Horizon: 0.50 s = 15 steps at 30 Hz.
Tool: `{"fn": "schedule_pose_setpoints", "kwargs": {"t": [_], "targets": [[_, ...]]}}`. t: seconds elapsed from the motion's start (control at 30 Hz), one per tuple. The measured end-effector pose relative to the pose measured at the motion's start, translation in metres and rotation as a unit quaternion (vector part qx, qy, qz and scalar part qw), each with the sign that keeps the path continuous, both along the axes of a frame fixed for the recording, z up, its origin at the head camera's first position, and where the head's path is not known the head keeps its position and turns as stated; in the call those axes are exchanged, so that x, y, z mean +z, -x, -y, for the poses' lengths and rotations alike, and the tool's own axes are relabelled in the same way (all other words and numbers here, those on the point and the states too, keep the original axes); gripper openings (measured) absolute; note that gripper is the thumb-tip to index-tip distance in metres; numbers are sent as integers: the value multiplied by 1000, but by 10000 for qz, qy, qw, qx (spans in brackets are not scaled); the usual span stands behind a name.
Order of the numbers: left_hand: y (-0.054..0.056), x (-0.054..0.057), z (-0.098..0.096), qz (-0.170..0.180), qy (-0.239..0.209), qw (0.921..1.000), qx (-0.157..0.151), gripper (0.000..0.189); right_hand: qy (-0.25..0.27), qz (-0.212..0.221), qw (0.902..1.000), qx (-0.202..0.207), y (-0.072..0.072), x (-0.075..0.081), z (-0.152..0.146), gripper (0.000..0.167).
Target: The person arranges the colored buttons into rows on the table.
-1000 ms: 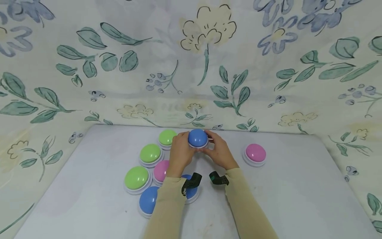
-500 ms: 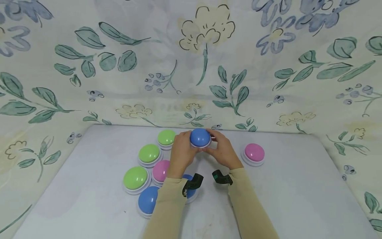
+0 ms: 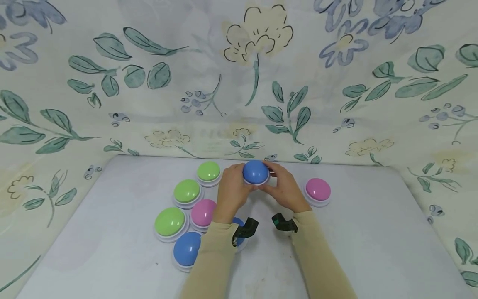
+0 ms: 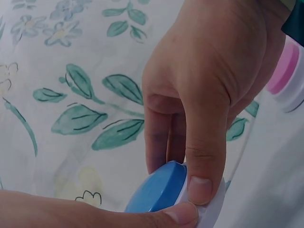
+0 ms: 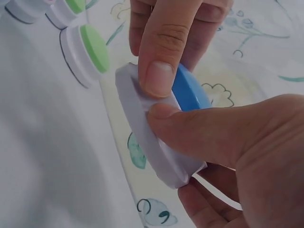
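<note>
Both hands hold one blue domed push button [image 3: 255, 172] with a white round base, near the back of the white table. My left hand [image 3: 233, 189] grips its left side and my right hand [image 3: 285, 189] its right side. In the left wrist view, the left thumb [image 4: 200, 187] presses on the white rim beside the blue dome [image 4: 156, 190]. The right wrist view shows both thumbs on the white base [image 5: 142, 123], with the right hand's fingers [image 5: 202, 206] curled under its edge.
To the left stand several push buttons: green ones [image 3: 186, 191], a pink one [image 3: 203, 212] and a blue one [image 3: 186, 249]. Another blue button [image 3: 239, 222] is partly hidden by the left wrist. A lone pink button [image 3: 318, 189] sits right. Floral cloth [image 3: 209, 137] rises behind the table [image 3: 373, 232].
Both hands have shifted slightly to the right with the blue push button between them. The other buttons stay where they were.
</note>
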<state>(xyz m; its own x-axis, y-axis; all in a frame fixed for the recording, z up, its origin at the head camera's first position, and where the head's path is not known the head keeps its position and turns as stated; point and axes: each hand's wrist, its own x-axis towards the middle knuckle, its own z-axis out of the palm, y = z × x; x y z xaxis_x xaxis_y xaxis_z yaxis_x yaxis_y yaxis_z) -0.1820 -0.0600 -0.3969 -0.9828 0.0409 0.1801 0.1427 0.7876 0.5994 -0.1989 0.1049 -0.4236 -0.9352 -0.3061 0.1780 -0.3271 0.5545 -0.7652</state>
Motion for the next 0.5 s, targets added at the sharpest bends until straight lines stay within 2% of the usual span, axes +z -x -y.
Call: {"fn": "schedule_pose_setpoints", "kwargs": {"t": [0.5], "targets": [[-5, 0, -11, 113, 108, 9998, -110, 64, -338, -138, 9993, -76, -10, 2, -13, 71]]}}
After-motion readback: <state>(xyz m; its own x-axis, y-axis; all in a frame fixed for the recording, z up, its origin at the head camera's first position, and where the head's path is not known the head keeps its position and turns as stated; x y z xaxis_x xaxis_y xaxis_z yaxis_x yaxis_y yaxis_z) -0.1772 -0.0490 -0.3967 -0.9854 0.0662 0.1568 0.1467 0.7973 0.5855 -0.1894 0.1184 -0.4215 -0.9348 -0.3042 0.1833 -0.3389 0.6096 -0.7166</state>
